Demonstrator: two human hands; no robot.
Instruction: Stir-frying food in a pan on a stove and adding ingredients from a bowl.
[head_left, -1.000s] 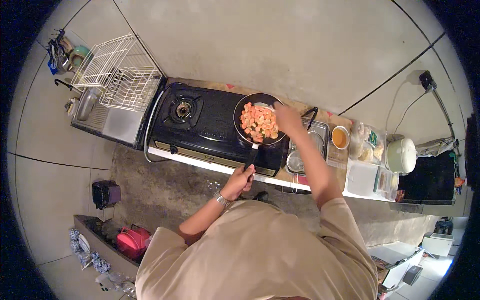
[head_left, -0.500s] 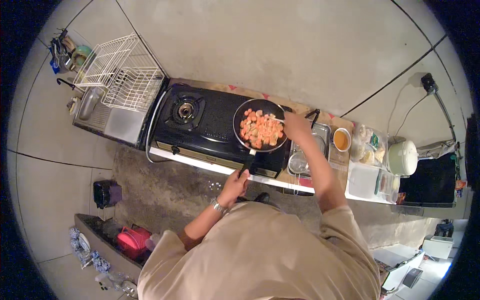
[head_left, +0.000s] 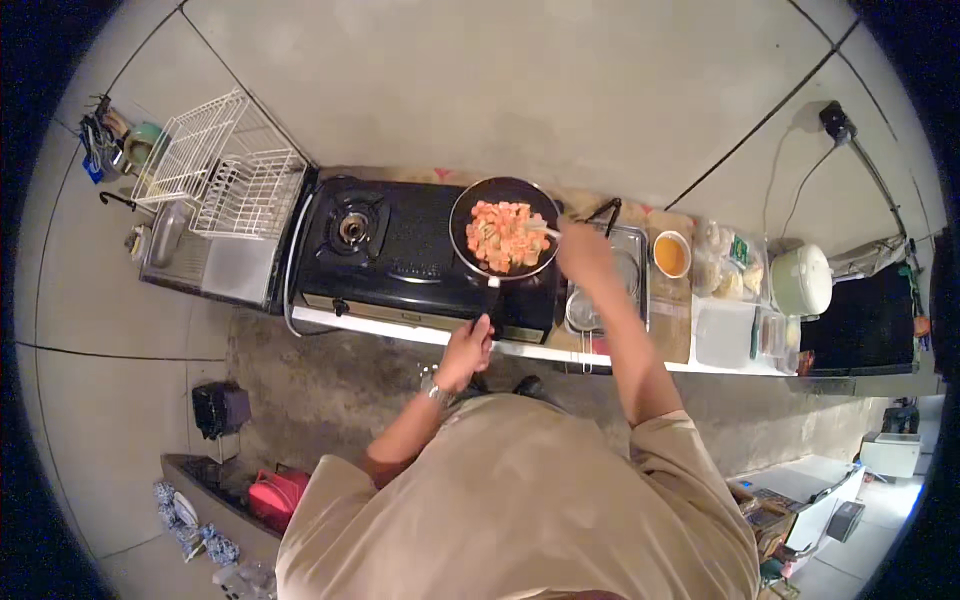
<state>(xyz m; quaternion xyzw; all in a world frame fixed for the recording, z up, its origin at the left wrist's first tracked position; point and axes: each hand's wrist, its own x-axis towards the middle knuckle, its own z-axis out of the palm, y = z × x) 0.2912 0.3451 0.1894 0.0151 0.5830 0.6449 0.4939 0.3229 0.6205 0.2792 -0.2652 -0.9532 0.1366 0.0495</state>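
Note:
A dark frying pan (head_left: 462,245) sits over the right burner of a black gas stove (head_left: 415,230). Diced orange and pale food pieces (head_left: 505,238), carrot-like in colour, lie heaped inside it. My left hand (head_left: 468,352), with a watch at the wrist, is closed round the pan's black handle (head_left: 489,304). At the pan's right rim, my right hand (head_left: 585,255) is closed on a light-coloured stirring utensil (head_left: 545,231); its end reaches into the food. The utensil's exact kind is too small to make out, and the burner under the pan is hidden.
Right of the stove stand a metal tray (head_left: 635,305) with strainers, a bowl of orange liquid (head_left: 671,255), bagged food (head_left: 735,262) and a pale green pot (head_left: 801,281). A white wire dish rack (head_left: 250,195) stands by the sink at the left. A hose (head_left: 290,290) runs along the stove's left side.
The food has been pushed about and sits more gathered toward the pan's middle. My right hand keeps its hold on the utensil, my left on the handle. The whole view has shifted slightly.

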